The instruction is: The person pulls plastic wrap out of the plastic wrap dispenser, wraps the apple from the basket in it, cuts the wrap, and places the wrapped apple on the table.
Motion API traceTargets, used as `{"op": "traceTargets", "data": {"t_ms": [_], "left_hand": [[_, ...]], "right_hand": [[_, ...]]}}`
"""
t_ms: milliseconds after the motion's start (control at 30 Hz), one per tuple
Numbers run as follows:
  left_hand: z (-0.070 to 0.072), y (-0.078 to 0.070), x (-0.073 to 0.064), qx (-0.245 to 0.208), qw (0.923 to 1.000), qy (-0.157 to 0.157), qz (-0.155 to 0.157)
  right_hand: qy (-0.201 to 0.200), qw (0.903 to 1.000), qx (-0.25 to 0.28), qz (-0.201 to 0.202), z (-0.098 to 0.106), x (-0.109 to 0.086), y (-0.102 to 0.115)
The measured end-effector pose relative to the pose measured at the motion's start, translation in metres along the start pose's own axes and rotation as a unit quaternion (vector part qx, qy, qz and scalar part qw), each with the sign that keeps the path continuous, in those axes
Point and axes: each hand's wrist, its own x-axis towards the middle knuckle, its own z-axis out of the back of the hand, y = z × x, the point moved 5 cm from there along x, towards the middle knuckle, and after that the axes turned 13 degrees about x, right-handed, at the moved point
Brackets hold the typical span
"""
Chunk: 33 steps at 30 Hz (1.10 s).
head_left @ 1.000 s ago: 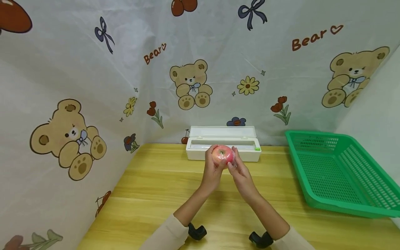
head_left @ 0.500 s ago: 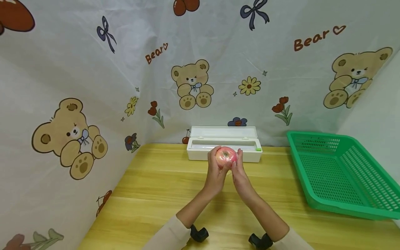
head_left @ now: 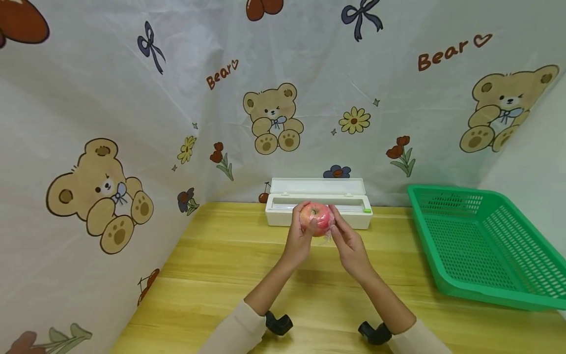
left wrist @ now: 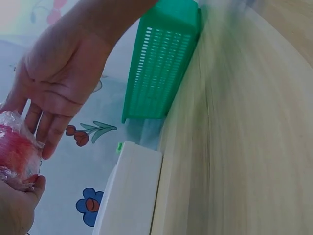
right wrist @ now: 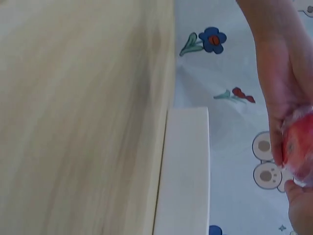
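Note:
A red and yellow apple [head_left: 317, 219] wrapped in clear plastic film is held up over the table, stem side showing. My left hand [head_left: 299, 237] grips it from the left, thumb across its front. On the other side my right hand [head_left: 351, 246] holds the apple's right edge between fingers and thumb. A loose, crinkled bit of film [head_left: 327, 237] hangs at the lower right, near the right thumb. Bunched film also shows around the apple [left wrist: 17, 152] in the left wrist view. The right wrist view catches the wrapped apple [right wrist: 301, 144] at its edge, between both hands.
Behind the hands stands a long white box [head_left: 276, 218] with its lid up, a roll inside and a green piece at its right end. A green plastic basket [head_left: 435, 260] sits at the right. A bear-printed cloth [head_left: 316, 162] backs the wooden table [head_left: 212, 265].
The apple went slightly right, then back left, and is tilted a little differently in the hands. The right hand has spread outward and the loose film now shows below the apple.

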Motion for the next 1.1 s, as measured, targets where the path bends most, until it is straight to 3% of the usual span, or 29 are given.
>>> {"op": "traceTargets", "data": {"t_ms": [133,300,600,733,900,1000,1100], "left_hand": [[0.002,-0.002,0.001,-0.023,0.9992,0.028,0.016],[0.0,-0.004,0.0,-0.054,0.9965,0.051,0.036],[-0.007,-0.013,-0.004,-0.021,0.9979,0.061,0.001],[-0.007,-0.013,-0.004,0.029,0.9981,0.044,-0.031],[-0.002,-0.014,-0.004,0.094,0.9905,-0.017,-0.1],[0.0,-0.021,-0.005,0.083,0.9878,-0.034,-0.127],[0.002,-0.034,-0.007,0.053,0.9896,-0.038,-0.128]], "right_hand": [[0.023,0.999,-0.019,0.035,0.01,0.005,0.004],[0.025,0.9982,-0.035,0.041,0.019,0.005,0.006],[-0.028,0.9959,-0.023,0.082,0.024,0.003,0.01],[-0.037,0.9961,-0.001,0.081,0.023,0.003,0.011],[-0.038,0.9969,0.022,0.066,0.017,0.002,0.013],[-0.046,0.9961,-0.011,0.074,0.013,0.001,0.015],[-0.043,0.9907,-0.08,0.101,0.006,0.0,0.021]]}}
